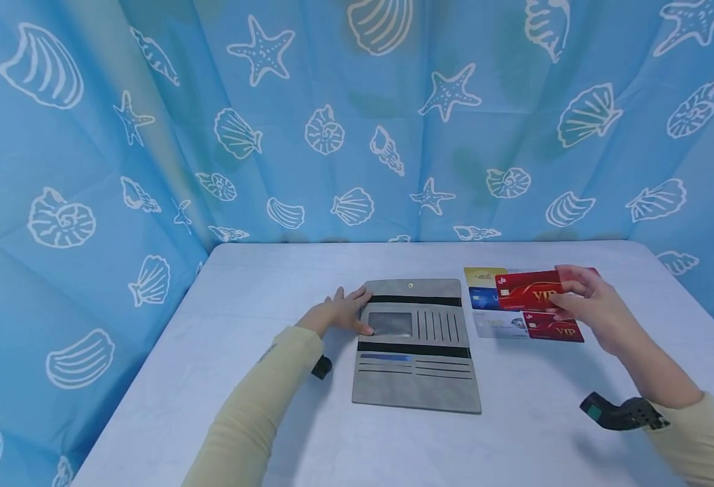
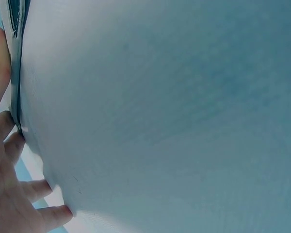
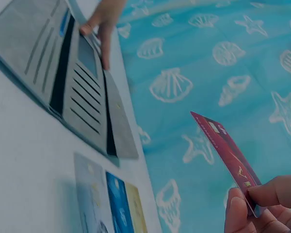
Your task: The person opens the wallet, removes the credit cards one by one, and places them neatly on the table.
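Observation:
A grey wallet [image 1: 414, 392] lies unfolded on the white table, with card slots and a clear window in its middle panel. A blue card [image 1: 387, 357] shows in a slot of its lower panel. My left hand [image 1: 341, 312] rests on the wallet's left edge, thumb beside the window and the other fingers spread. My right hand [image 1: 594, 304] pinches a red VIP card [image 3: 228, 158] by one end, raised over the other cards. Beneath it lie a gold card [image 1: 483, 276], a blue card [image 3: 118, 199], a silver card [image 1: 497, 325] and another red VIP card [image 1: 554, 328].
The white table [image 1: 259, 284] reaches back to a blue curtain [image 1: 308, 81] printed with shells and starfish. The laid-out cards stand close to the wallet's right edge. A black strap [image 1: 625, 412] is on the right wrist.

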A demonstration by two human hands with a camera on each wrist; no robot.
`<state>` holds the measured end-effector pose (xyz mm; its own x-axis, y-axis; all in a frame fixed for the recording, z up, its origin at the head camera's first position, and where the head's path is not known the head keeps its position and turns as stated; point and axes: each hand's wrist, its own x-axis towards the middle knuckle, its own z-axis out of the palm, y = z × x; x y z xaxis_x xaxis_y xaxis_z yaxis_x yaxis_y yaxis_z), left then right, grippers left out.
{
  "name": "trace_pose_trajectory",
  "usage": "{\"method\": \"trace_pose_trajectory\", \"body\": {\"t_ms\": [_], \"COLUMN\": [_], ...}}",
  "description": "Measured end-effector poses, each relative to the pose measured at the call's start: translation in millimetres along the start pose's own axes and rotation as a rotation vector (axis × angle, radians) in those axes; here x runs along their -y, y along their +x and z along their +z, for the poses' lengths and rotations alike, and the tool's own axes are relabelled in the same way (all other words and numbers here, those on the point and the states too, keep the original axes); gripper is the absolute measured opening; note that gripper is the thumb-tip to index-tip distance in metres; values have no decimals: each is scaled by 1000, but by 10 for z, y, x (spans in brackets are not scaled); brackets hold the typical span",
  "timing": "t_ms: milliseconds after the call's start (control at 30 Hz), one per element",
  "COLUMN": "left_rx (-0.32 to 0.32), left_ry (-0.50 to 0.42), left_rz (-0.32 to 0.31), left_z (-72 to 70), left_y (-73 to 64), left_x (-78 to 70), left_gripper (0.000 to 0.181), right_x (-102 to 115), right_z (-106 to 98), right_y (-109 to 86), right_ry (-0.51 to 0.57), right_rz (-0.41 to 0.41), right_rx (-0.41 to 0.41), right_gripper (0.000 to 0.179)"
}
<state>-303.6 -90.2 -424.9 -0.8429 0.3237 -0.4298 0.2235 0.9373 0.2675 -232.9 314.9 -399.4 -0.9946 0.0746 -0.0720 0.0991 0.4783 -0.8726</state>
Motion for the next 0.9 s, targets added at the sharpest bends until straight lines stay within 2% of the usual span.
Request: {"method": "trace_pose_trajectory", "body": {"t_ms": [67,167,200,300,467,900], "left_rx": [1,0,0,-1,0,-6], "left_ry": [-8,-24,-30,-28,-24,-20], "left_rz": [-1,-2,-2,1,2,8], "left_z": [-3,-7,-8,-7,-5,2], "left_y": [-8,-20,-23,-26,-25,-15], "left_x": [-3,-7,-8,-6,-5,0], "left_gripper": [88,88,88,88,88,89], "right_x": [-157,-285,-277,-212,-149,-465], "right_z": [-98,-221,-241,-318,-424,-692], "right_y": [82,98,69,-57,-187,-197], "right_ry": [-2,4,7,-9,-6,80], "right_rz": [20,23,29,1,43,133], "right_rx": [-55,-85,-97,-67,-91,-158], "right_gripper": [75,74,74,79,80,80]}}
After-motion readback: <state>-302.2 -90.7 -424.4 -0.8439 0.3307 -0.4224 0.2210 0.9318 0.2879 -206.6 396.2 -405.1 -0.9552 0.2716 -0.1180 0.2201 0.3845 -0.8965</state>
